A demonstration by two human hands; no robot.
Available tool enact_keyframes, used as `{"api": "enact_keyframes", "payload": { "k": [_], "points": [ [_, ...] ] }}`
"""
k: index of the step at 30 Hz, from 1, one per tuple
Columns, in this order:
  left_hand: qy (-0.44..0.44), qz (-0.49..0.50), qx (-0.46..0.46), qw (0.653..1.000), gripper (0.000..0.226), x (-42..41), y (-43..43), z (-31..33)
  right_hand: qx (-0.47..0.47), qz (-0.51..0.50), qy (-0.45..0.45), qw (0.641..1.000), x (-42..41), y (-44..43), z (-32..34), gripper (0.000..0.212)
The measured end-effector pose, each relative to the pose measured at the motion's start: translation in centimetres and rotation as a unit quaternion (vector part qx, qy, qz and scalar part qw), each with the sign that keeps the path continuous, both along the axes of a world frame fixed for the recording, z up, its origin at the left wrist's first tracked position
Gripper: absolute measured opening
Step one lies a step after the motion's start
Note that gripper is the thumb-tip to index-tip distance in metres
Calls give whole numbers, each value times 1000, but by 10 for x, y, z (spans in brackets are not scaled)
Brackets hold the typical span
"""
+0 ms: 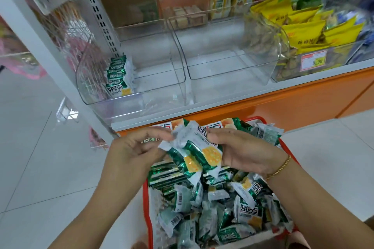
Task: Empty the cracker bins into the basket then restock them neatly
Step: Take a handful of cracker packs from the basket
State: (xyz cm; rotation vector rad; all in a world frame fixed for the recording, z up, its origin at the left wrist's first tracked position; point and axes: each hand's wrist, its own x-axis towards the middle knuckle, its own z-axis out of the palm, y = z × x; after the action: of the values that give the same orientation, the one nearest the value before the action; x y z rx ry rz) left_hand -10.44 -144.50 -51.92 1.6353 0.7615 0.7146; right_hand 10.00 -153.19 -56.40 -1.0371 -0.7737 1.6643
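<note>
Now, yr hands: L hand (135,147) & R hand (244,153) both pinch cracker packs (194,153) above the red basket (146,198).
Bin: clear bin (162,95) on white shelf (131,122), short row of packs (119,76) at its L wall.
Floor: white tiles (40,157).

Bright even overhead light, soft shadows; glare on clear bins (228,60); edges bowed, corners blurred.

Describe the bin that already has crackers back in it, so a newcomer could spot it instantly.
On the white shelf above the orange base, take the leftmost clear plastic bin. Unlike the empty clear bin beside it, it holds a row of green-and-white cracker packets along its left wall.
</note>
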Motion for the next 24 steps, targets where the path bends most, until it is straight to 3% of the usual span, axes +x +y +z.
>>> {"api": "enact_keyframes", "payload": {
  "k": [2, 4, 7, 9, 15, 18, 20, 24],
  "points": [
    [-24, 65, -100, 993, 33, 4, 10, 7, -3, -39, 5, 999, -5, 15, 16, 81],
    [-76, 95, -226, 966, 20, 4, 23, 15, -13, -75, 4, 997, -10, 31, 29, 64],
    [-83, 52, -342, 935, 45, 4, 38, 30, -8, -91, -64, 994, -22, 56, 45, 28],
    [-61, 22, -315, 947, 50, 4, 43, 38, 18, -65, -136, 988, -30, 76, 56, 22],
    [-64, 67, -230, 969, 37, -8, 76, 42, 87, 24, -317, 944, -46, 147, 95, 41],
    [-109, 97, -221, 964, 38, -15, 99, 42, 67, 91, -306, 945, -54, 185, 112, 37],
    [-133, 121, -217, 959, 37, -16, 111, 43, 61, 136, -289, 946, -57, 205, 119, 24],
    [-165, 131, -270, 939, 43, -22, 137, 46, 33, 161, -264, 950, -54, 246, 121, 11]
  ]
}}
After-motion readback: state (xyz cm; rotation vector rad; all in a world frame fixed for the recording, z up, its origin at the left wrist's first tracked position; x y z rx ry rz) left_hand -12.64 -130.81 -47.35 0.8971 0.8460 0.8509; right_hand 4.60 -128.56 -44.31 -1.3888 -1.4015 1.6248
